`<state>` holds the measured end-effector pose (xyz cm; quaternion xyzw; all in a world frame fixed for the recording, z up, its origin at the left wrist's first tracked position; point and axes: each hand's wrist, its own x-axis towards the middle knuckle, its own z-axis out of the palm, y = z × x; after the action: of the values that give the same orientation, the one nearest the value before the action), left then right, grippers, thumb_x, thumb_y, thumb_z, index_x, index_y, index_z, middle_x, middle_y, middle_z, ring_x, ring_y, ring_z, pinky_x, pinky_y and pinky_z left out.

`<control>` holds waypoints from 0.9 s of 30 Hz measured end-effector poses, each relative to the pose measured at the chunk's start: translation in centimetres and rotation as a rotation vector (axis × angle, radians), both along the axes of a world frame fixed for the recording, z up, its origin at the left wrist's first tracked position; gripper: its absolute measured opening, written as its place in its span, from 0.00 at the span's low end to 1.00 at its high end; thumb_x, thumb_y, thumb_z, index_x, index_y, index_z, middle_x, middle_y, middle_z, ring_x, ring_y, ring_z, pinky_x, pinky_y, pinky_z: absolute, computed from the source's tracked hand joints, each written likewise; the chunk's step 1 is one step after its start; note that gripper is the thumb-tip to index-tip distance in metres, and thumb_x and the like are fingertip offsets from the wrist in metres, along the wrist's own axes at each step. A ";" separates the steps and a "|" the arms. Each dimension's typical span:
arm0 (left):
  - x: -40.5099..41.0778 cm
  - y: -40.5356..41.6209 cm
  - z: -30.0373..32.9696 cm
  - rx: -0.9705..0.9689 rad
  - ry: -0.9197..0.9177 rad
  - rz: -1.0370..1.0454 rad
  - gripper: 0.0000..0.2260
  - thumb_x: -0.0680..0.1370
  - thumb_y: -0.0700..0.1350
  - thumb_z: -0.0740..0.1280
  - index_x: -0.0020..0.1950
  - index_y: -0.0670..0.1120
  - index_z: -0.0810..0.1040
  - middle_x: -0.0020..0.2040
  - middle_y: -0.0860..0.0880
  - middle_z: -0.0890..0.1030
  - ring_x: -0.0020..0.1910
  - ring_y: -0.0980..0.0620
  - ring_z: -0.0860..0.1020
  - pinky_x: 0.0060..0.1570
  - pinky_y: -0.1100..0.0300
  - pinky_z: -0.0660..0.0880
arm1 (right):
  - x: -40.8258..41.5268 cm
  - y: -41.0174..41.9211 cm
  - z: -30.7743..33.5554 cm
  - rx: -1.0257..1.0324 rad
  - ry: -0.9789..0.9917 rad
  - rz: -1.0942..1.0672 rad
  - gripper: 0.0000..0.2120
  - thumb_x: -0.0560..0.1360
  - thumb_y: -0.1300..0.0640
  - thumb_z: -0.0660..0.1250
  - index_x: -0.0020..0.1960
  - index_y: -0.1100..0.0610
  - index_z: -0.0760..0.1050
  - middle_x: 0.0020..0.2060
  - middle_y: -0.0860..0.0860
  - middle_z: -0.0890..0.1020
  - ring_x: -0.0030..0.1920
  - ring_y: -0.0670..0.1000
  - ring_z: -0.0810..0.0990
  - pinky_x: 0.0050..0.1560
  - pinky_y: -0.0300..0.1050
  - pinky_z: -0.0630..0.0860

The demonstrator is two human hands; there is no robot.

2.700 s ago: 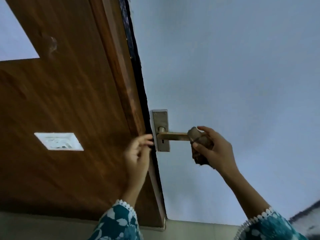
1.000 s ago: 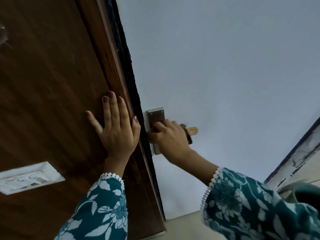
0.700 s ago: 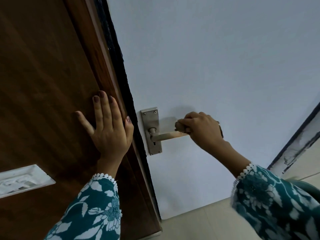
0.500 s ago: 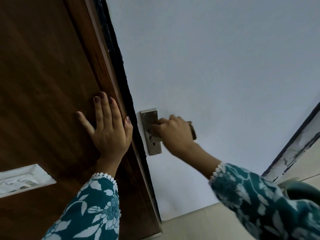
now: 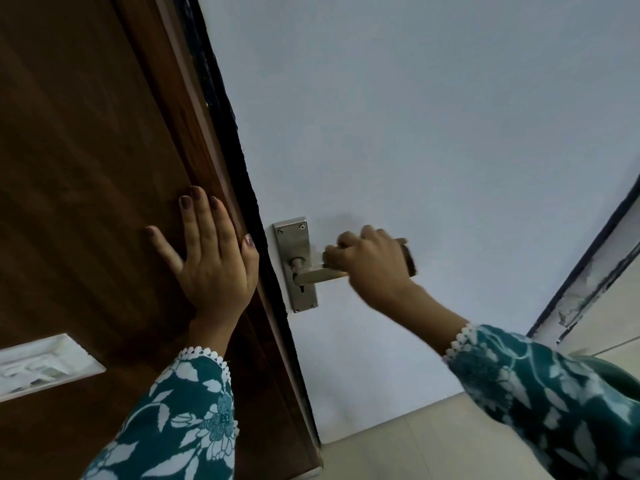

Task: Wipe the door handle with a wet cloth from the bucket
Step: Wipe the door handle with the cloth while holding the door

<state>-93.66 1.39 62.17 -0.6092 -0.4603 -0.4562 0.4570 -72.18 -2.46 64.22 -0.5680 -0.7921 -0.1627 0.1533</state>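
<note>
Seen from the head camera, your left hand (image 5: 211,261) lies flat with fingers spread on the brown wooden door frame (image 5: 104,168), holding nothing. Your right hand (image 5: 370,268) is curled around the outer end of the door handle (image 5: 318,273), gripping a dark cloth (image 5: 409,259) whose edge shows beyond the knuckles. The lever projects from a metal backplate (image 5: 294,244) on the pale door (image 5: 433,133). Both sleeves (image 5: 183,420) are teal with white flowers.

No text can be read anywhere; the white plaque (image 5: 41,365) on the wooden door carries only blurred, illegible relief.
</note>
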 end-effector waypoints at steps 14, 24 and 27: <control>0.1 -0.3 0.0 -0.022 0.000 -0.020 0.26 0.82 0.46 0.55 0.77 0.39 0.51 0.75 0.40 0.57 0.78 0.48 0.48 0.72 0.41 0.38 | 5.0 0.5 -2.7 0.134 0.199 -0.151 0.20 0.61 0.73 0.65 0.41 0.49 0.77 0.36 0.48 0.81 0.31 0.51 0.64 0.33 0.42 0.60; 0.0 -0.4 0.1 -0.027 0.013 -0.026 0.26 0.82 0.46 0.55 0.77 0.38 0.51 0.75 0.39 0.56 0.78 0.47 0.48 0.72 0.42 0.38 | 5.3 0.4 -5.1 -0.141 0.910 -0.120 0.20 0.71 0.69 0.58 0.48 0.47 0.80 0.37 0.47 0.79 0.31 0.53 0.77 0.28 0.44 0.76; 0.0 -0.3 0.0 -0.025 0.011 -0.025 0.26 0.82 0.46 0.55 0.77 0.39 0.50 0.75 0.39 0.56 0.78 0.47 0.48 0.72 0.42 0.37 | 5.5 0.2 -6.1 -0.417 1.581 -0.111 0.19 0.76 0.71 0.56 0.52 0.55 0.82 0.29 0.53 0.76 0.27 0.54 0.74 0.30 0.45 0.74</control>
<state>-93.63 1.06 62.18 -0.6232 -0.4558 -0.4529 0.4459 -66.72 -2.29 58.09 -0.5701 -0.4348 0.4290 0.5494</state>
